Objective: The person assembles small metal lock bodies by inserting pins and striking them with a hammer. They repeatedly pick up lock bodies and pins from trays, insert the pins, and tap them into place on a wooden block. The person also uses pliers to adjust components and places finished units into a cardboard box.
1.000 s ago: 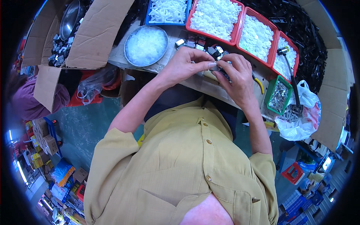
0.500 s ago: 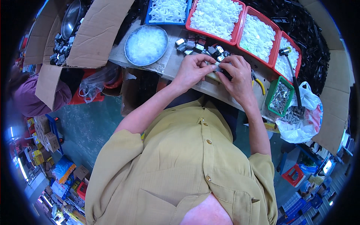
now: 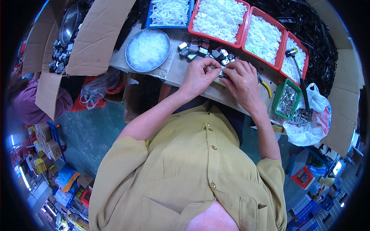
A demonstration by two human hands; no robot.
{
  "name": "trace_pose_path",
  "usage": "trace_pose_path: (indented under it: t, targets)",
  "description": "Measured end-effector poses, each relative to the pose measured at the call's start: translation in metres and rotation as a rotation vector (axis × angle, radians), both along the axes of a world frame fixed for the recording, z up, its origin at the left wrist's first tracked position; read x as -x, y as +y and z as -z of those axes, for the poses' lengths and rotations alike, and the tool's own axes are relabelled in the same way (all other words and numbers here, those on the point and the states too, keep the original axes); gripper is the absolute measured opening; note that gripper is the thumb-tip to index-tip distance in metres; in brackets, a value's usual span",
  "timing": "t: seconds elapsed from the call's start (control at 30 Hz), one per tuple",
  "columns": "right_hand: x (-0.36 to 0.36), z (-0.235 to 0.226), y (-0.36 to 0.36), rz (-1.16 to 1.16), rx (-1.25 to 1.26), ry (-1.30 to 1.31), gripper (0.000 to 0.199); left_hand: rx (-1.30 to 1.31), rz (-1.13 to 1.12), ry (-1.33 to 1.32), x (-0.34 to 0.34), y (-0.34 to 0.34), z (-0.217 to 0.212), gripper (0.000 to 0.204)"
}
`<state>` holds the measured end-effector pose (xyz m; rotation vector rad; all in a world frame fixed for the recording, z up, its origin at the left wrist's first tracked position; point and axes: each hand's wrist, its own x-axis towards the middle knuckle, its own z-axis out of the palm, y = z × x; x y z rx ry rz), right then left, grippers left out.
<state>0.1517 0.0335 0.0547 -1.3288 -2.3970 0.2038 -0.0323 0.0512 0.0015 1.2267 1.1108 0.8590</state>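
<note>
Both hands meet at the front edge of the desk [image 3: 175, 73]: the left hand [image 3: 198, 75] and right hand [image 3: 243, 82] curl their fingers together around a small metal part [image 3: 222, 72], each grip closed on it from its own side, the part mostly hidden between the fingertips. Just beyond the hands lies a cluster of small metal and black pieces [image 3: 200, 48], with a round metal dish of white bits [image 3: 147, 50] to the left. Red trays of white parts [image 3: 246, 27] sit further back, a green basket of metal pins [image 3: 287, 101] to the right.
</note>
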Motion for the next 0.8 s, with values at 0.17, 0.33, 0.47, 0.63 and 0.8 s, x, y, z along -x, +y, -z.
trace_pose_path:
  t: [0.17,0.33,0.47,0.63,0.8]
  targets:
    - [-0.054,-0.019,-0.021,0.257,-0.022,0.173,0.028,-0.137,0.019,0.151,0.006,0.000,-0.013,0.014]
    - [-0.136,-0.018,-0.061,0.657,0.038,0.005,0.016,-0.259,0.009,0.250,0.007,0.005,-0.024,0.017]
    - [-0.153,-0.011,-0.068,0.706,0.175,0.015,0.016,-0.688,-0.090,0.309,0.011,0.038,-0.039,0.015]
    - [-0.156,-0.013,-0.063,0.710,0.079,0.100,0.012,-1.049,-0.105,0.610,0.003,0.093,-0.057,0.011]
    - [-0.167,0.001,-0.065,0.683,0.092,0.106,0.009,-1.206,0.022,0.868,-0.013,0.127,-0.040,0.007]
